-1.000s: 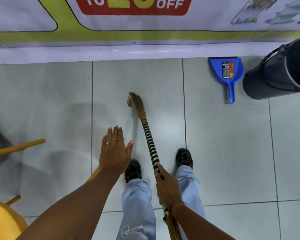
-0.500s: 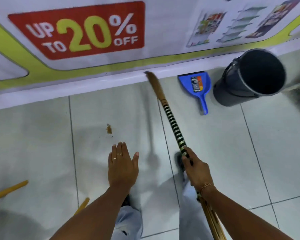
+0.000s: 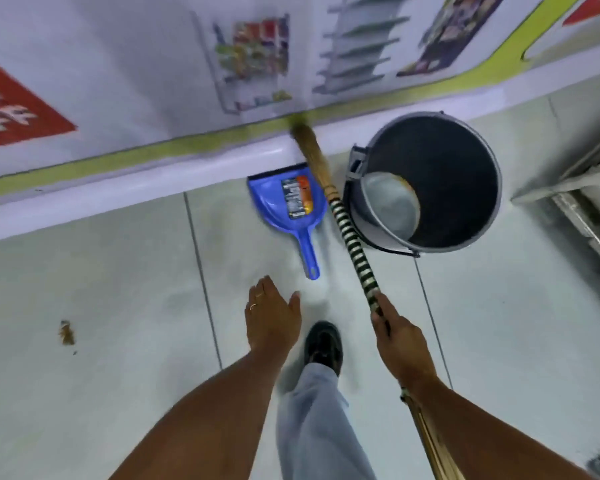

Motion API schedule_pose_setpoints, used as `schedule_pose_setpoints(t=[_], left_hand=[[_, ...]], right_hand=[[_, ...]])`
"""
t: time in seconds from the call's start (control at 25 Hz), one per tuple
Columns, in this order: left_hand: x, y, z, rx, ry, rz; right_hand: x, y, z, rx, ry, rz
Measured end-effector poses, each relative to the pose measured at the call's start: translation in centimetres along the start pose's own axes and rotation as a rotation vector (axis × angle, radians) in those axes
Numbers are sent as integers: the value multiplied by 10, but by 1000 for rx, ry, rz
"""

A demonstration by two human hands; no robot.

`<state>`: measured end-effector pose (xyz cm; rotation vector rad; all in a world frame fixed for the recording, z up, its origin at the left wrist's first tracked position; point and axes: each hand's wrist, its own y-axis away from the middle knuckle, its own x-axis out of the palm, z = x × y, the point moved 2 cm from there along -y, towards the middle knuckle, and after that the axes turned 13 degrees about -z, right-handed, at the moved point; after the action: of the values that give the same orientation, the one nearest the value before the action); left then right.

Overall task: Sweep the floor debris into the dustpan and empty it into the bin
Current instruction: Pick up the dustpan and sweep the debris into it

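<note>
1. I am looking down at a pale tiled floor (image 3: 125, 358) running along a wall banner (image 3: 118, 81) printed with shelving pictures.
2. The debris (image 3: 66, 333), a small brown clump, is lying on the tile far to the left, well apart from everything else.
3. The blue dustpan (image 3: 286, 202) is lying flat against the wall base, its handle pointing toward me.
4. The grey bin (image 3: 430, 181) is standing just right of it, tilted, mouth open to the camera.
5. My right hand (image 3: 400, 337) is gripping the striped broom (image 3: 352, 237), whose bristles are reaching the wall between dustpan and bin.
6. My left hand (image 3: 272, 318) is hovering open and empty, near the dustpan handle.
7. One black shoe (image 3: 323, 342) is stepping forward.
</note>
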<state>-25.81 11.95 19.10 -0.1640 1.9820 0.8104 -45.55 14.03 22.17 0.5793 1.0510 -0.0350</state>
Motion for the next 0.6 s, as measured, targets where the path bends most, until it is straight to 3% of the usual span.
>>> schedule_pose_setpoints(t=[0.12, 0.32, 0.48, 0.6], left_hand=[[82, -36, -43, -51, 14, 58], [157, -105, -54, -279, 39, 49], [201, -152, -53, -433, 133, -32], [212, -170, -45, -442, 144, -42]], right_hand=[[33, -36, -49, 23, -56, 19], [97, -52, -83, 92, -158, 113], [141, -73, -99, 162, -195, 140], [149, -87, -100, 175, -205, 125]])
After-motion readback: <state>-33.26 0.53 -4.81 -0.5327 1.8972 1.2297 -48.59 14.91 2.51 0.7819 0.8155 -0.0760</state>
